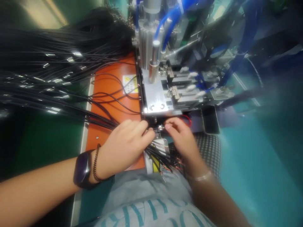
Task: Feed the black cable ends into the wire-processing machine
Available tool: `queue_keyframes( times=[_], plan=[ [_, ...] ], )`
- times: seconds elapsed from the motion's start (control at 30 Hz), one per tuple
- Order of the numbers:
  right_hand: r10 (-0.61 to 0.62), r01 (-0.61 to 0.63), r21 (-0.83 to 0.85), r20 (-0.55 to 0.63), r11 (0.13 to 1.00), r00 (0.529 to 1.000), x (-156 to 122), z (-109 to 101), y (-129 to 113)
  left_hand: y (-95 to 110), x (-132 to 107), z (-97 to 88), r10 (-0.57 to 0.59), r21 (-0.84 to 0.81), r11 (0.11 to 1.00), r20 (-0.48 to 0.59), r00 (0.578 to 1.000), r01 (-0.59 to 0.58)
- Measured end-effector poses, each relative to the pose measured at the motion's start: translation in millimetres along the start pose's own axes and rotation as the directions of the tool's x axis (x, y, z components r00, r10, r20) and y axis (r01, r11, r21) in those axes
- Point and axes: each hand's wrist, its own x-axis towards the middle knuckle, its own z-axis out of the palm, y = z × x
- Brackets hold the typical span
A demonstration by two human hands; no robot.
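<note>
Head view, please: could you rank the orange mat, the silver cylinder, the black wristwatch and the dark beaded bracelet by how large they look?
1. Orange mat
2. Silver cylinder and black wristwatch: these look similar, and the watch's nearness to the camera makes ranking them unsure.
3. Dark beaded bracelet

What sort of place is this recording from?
Probably a factory assembly line: a pneumatic machine with blue air hoses, an orange work mat, and a large bundle of black cables.
</note>
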Motion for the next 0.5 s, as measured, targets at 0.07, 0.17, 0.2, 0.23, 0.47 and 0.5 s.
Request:
queue_keyframes(
  times=[0.07,0.17,0.2,0.23,0.47,0.5],
  plan=[
    [-0.088,0.086,-0.117,-0.014,0.989,0.996,0.4,-4.1,-3.8,-0.6,0.4,0.0,0.004,0.000,1.000,-0.016,1.000,-0.004],
    [-0.178,0.173,-0.245,0.002,0.954,0.984,0.3,-7.4,-12.1,0.0,0.5,-1.2,0.012,0.003,1.000,-0.040,0.999,-0.012],
    [-0.188,0.183,-0.274,0.009,0.944,0.982,0.1,-7.5,-14.6,0.6,0.4,-1.6,0.016,0.005,1.000,-0.047,0.999,-0.016],
    [-0.188,0.183,-0.300,0.014,0.936,0.982,-0.2,-7.2,-16.6,1.1,0.1,-1.9,0.019,0.008,1.000,-0.060,0.998,-0.018],
    [-0.159,0.140,-0.405,-0.014,0.903,0.987,-2.6,-1.1,-26.7,3.0,-1.1,-1.3,0.033,0.025,0.999,-0.152,0.988,-0.030],
    [-0.150,0.127,-0.410,-0.023,0.903,0.988,-2.5,-0.5,-28.0,3.2,-1.0,-1.4,0.031,0.024,0.999,-0.147,0.989,-0.028]
  ],
)
